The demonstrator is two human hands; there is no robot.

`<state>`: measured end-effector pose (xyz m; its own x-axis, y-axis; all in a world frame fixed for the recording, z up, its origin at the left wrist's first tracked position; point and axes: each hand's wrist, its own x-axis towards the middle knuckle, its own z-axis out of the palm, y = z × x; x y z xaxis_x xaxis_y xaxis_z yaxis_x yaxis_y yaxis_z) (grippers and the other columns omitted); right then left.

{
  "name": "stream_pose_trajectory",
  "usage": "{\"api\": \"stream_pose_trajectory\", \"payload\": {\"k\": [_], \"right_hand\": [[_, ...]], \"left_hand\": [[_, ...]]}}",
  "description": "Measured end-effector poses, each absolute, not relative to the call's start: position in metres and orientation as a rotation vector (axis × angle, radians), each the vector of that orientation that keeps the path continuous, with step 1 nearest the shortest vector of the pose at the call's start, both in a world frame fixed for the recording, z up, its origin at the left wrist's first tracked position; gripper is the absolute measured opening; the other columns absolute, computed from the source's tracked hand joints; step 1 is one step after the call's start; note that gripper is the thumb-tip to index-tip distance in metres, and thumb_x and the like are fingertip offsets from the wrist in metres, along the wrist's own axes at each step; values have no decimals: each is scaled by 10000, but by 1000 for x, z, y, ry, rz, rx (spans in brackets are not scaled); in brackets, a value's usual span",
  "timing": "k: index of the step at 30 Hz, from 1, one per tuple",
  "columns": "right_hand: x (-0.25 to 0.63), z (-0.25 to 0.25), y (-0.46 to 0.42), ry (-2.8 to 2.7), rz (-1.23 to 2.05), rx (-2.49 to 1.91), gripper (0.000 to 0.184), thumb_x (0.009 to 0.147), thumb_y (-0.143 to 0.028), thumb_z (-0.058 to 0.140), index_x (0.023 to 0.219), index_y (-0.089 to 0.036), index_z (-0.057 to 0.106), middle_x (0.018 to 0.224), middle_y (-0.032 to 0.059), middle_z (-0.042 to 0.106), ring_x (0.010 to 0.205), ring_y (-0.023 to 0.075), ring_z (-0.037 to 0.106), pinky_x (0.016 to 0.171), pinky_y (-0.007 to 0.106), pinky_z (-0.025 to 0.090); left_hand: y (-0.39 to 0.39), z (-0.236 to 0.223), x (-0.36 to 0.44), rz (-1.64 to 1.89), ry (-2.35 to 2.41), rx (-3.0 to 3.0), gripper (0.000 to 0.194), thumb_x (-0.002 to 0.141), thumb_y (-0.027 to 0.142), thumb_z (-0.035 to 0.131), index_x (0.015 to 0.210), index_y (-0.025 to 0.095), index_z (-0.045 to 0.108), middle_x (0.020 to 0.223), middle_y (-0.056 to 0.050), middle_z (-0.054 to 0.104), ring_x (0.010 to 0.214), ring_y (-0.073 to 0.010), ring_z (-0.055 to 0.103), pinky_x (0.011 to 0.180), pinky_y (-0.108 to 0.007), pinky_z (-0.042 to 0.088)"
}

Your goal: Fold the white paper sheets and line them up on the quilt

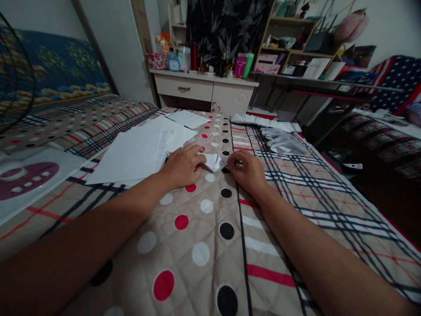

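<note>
A small folded piece of white paper (213, 162) lies between my two hands over the dotted bedspread (210, 228). My left hand (184, 166) grips its left end, fingers curled round it. At the other end, my right hand (246, 170) pinches a thin corner between thumb and forefinger. A crease runs down the middle of the folded paper. Just beyond my left hand, large white sheets of paper (131, 153) are spread in a loose stack, with print along one edge.
Folded white paper pieces (284, 141) lie in a pile at the right, behind them a long row of folded paper (265, 121). A smaller white stack (187, 118) sits farther back. A plastic bag (36, 175) lies at the left. A dresser (204, 90) stands beyond the bed.
</note>
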<state>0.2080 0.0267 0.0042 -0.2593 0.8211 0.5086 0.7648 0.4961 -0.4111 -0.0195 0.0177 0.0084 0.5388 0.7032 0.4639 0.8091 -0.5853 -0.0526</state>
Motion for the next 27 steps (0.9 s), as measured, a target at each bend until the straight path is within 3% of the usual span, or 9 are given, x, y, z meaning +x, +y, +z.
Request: {"api": "stream_pose_trajectory", "payload": {"k": [7,12,16,20,24,27], "right_hand": [[208,5,23,-2210,45,-1268,176,736,-172,658,890,-241,709,985,34,685,876,214,628,679,298,433],[200,6,17,-2301,69,-1190,153,785,-226,680,929,-258,720,1099,47,663,950,217,624,733,305,454],[200,3,21,-2253,175,-1163,51,781,-210,686,827,-215,707,1033,59,669,921,205,624,756,301,458],[203,1,27,-2113,314,-1139,52,773,-228,686,768,-177,675,875,52,678,771,179,608,676,285,438],[204,-1,29,-2010,437,-1218,107,770,-269,684,757,-164,672,715,25,664,631,152,561,592,268,390],[203,-1,28,-1994,468,-1207,109,744,-264,707,737,-162,668,741,30,681,642,151,569,605,271,397]], "left_hand": [[17,7,-20,-629,-1264,-2534,151,806,338,672,867,202,702,1140,-82,639,1064,-276,588,811,-405,520],[16,7,-15,-728,-1117,-2556,144,801,264,701,941,232,718,1277,-76,584,1150,-272,547,918,-437,477],[16,8,-12,-741,-1052,-2587,24,799,208,694,799,193,713,1250,-84,611,1157,-285,537,921,-455,458],[22,5,-15,-977,-1175,-2613,87,809,226,687,735,180,685,1093,-70,677,1054,-248,585,894,-424,476],[28,-1,-17,-1130,-1357,-2647,60,816,203,659,772,174,689,956,-51,695,879,-189,636,802,-347,504],[28,-4,-18,-1060,-1386,-2684,160,757,307,739,855,185,705,984,-51,689,859,-191,642,780,-340,508]]}}
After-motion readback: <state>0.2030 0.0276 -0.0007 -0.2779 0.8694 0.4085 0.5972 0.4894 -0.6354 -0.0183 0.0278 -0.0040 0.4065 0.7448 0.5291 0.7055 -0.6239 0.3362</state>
